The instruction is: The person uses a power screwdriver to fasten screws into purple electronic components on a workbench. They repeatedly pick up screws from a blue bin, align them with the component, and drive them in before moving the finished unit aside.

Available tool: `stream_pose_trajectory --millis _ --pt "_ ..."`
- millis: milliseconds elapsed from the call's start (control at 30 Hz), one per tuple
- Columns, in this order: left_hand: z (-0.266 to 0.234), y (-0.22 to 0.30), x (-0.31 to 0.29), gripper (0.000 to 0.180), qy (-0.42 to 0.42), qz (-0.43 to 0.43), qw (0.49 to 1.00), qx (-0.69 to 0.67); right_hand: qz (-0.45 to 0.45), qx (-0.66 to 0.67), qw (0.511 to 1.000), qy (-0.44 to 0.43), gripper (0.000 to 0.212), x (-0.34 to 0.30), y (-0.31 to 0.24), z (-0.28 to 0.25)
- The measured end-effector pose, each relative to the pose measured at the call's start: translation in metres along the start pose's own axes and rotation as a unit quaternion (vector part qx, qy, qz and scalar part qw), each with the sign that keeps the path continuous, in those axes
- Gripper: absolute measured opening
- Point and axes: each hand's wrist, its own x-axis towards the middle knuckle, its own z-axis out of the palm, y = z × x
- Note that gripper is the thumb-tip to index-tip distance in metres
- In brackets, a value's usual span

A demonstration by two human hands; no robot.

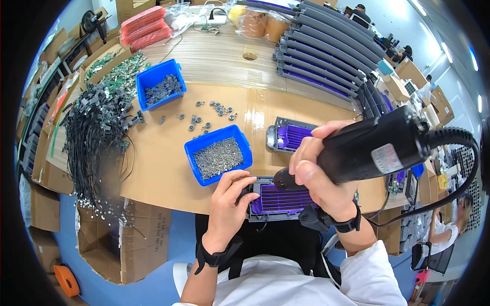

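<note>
A thick black electric screwdriver point(365, 148) is in my right hand point(321, 176), its fingers wrapped round the body. The screwdriver's front end points down and left, over a grey plastic housing with a purple slatted insert point(283, 199) at the table's front edge. My left hand point(228, 206) grips that housing's left end, thumb and fingertips bent against it. The screwdriver's tip is hidden, so I cannot tell what it touches. Just beyond the left hand stands a blue bin point(219, 153) full of small metal screws. A second purple and grey housing point(291, 135) lies behind the first.
Loose screws with grey round pieces point(206, 118) lie behind the screw bin. Another blue bin point(161, 84) holds grey parts. Black cables point(97, 137) heap at the left. Long grey strips point(326, 51) are stacked at back right. The screwdriver's cord point(472, 158) loops at the right.
</note>
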Motion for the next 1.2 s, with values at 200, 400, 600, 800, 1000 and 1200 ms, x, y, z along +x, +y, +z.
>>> stream_pose_trajectory --millis 200,400,600,800,1000,1200 --pt "-0.002 0.008 0.003 0.033 -0.025 -0.030 0.999 0.035 0.019 0.033 0.999 0.027 0.039 -0.005 0.006 0.004" --pt "-0.002 0.008 0.004 0.033 -0.027 -0.033 0.998 0.038 0.016 0.002 1.000 0.003 0.039 -0.005 0.010 0.000" --pt "-0.002 0.009 0.004 0.034 -0.027 -0.038 0.998 0.040 0.017 0.006 1.000 0.012 0.038 -0.006 0.013 0.002" --pt "-0.001 0.009 0.004 0.035 -0.028 -0.032 0.998 0.048 0.039 0.002 0.999 0.004 0.036 -0.007 0.012 0.003" --pt "-0.002 0.010 0.004 0.035 -0.028 -0.037 0.997 0.053 0.076 -0.059 0.993 -0.071 0.041 0.003 0.008 0.001" --pt "-0.003 0.010 0.005 0.034 -0.034 -0.039 0.997 0.062 0.114 -0.008 0.989 -0.097 0.041 0.011 0.017 -0.001"
